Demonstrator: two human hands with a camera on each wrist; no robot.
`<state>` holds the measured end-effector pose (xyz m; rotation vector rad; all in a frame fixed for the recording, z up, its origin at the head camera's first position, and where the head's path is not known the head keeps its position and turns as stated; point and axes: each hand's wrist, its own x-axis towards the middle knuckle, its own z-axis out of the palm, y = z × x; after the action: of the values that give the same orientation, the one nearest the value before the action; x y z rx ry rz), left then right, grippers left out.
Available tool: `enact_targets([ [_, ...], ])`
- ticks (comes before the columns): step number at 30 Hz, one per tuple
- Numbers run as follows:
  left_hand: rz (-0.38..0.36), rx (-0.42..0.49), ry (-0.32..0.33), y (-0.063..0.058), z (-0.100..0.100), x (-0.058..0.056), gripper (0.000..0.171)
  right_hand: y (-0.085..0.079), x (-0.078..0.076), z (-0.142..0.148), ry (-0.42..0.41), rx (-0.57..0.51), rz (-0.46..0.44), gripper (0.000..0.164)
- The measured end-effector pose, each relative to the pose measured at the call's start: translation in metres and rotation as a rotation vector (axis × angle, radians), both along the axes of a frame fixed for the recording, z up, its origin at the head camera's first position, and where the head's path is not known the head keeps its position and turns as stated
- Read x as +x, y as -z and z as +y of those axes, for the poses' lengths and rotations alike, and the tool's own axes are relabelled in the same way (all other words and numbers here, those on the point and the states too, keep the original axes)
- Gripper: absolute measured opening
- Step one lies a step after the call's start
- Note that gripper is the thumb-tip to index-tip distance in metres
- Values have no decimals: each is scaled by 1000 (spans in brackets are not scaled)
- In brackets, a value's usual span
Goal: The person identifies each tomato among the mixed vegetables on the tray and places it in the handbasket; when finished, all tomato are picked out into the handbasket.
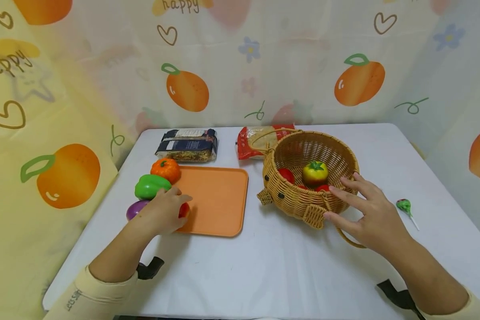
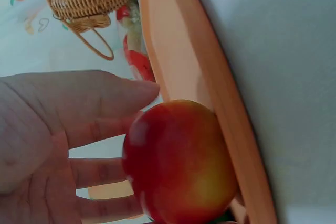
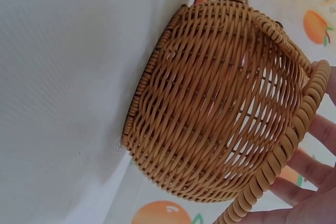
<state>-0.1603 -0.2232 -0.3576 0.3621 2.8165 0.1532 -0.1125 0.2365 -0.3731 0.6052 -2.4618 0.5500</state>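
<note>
My left hand (image 1: 166, 211) is spread around a red-and-yellow apple (image 2: 181, 161) on the left part of the orange tray (image 1: 220, 204). In the left wrist view the thumb and fingers lie beside the apple without closing on it. Next to this hand are a green bell pepper (image 1: 151, 186), a purple vegetable (image 1: 136, 209), partly hidden, and a small orange pumpkin (image 1: 166, 170). My right hand (image 1: 374, 215) has its fingers spread at the near right rim of a wicker basket (image 3: 210, 103). Inside the basket are a yellow-red tomato-like fruit (image 1: 315, 173) and several red pieces, including one red fruit (image 1: 286, 175).
Behind the tray lies a dark-labelled bag of grains (image 1: 190, 146). A red-and-clear packet (image 1: 250, 142) sits partly behind the basket. To the right of my right hand is a green-wrapped lollipop (image 1: 404, 205). A patterned curtain surrounds the white table (image 1: 224, 275).
</note>
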Motion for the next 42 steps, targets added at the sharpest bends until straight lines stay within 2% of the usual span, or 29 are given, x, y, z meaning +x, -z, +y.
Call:
enact_targets([
  [8, 19, -13, 1, 1, 2, -2, 59, 3, 2, 3, 10, -9, -3, 61],
  [15, 31, 4, 21, 0, 4, -5, 57, 5, 3, 4, 12, -20, 8, 77],
  [18, 59, 23, 37, -1, 8, -8, 55, 5, 2, 3, 5, -27, 34, 83],
  [22, 126, 56, 69, -5, 17, -15, 54, 5, 1, 2, -12, -35, 71, 82],
  [26, 190, 107, 100, -14, 31, -23, 53, 3, 0, 3, -18, -29, 61, 82],
  [29, 207, 165, 102, -23, 45, -29, 53, 2, 0, 3, -11, -18, 31, 83],
  [30, 209, 187, 105, -26, 50, -31, 54, 2, 0, 3, -11, -15, 26, 79],
  [34, 225, 254, 122, -39, 70, -37, 55, 2, -1, 2, -15, -12, 40, 79],
  [42, 321, 385, 238, -68, 116, -48, 55, 2, -1, 0, -22, -31, 44, 83],
])
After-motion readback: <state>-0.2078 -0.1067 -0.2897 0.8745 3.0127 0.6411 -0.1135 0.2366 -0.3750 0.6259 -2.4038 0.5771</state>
